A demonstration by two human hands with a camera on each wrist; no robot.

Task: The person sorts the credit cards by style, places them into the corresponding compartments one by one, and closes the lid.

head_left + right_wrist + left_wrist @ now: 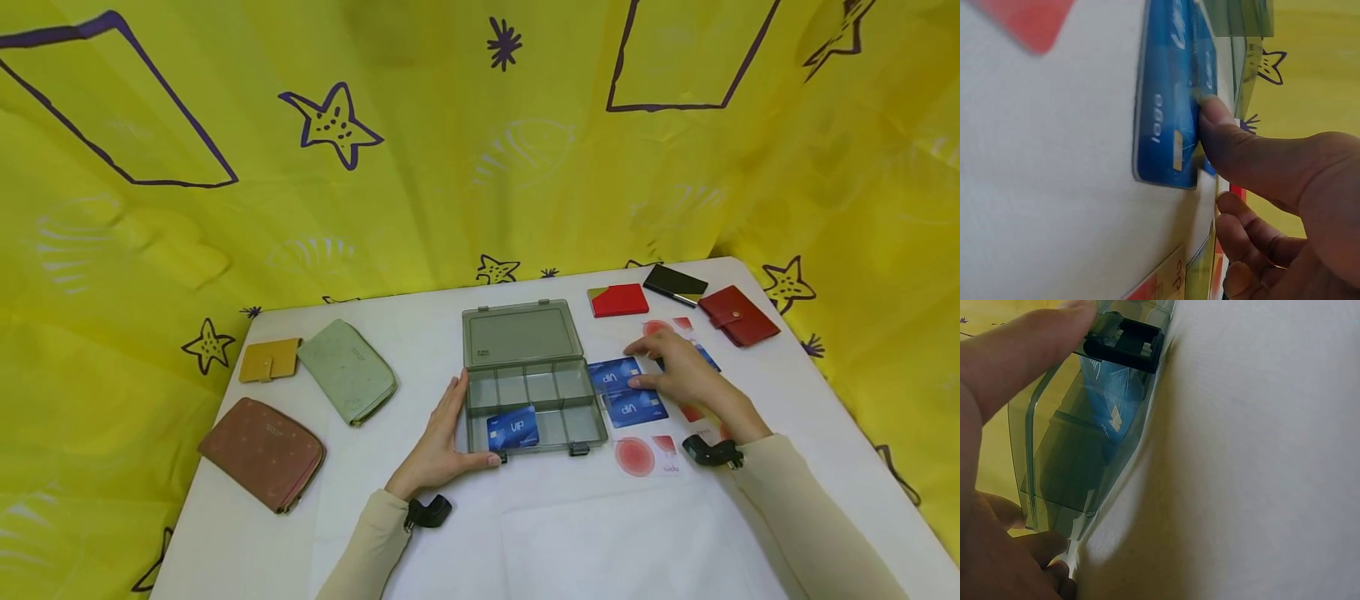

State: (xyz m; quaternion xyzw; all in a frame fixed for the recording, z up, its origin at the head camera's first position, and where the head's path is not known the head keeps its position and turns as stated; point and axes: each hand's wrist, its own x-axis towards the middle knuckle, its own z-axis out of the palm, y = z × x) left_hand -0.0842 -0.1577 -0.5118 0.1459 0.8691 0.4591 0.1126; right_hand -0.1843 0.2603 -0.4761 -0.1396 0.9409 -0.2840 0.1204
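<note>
A grey-green see-through compartment box [536, 408] lies with its lid [522, 335] folded back. My left hand [442, 437] holds its near left corner, fingers along the left wall and thumb at the front edge beside a black clasp [1125, 344]. One blue VIP card [513, 427] rests in the front left part of the box. To the right of the box, my right hand [678, 371] pinches a blue VIP card [611, 375], thumb at its near edge and fingertips at the far edge. Another blue VIP card [636, 409] lies against it on the near side.
White-and-red cards [651, 457] lie around the right hand, with one more blue card [707, 358] partly hidden behind it. Farther back sit a red case [618, 301], a black case [675, 284] and a red wallet [740, 317]. Yellow [270, 360], green [347, 371] and brown [262, 452] wallets lie left.
</note>
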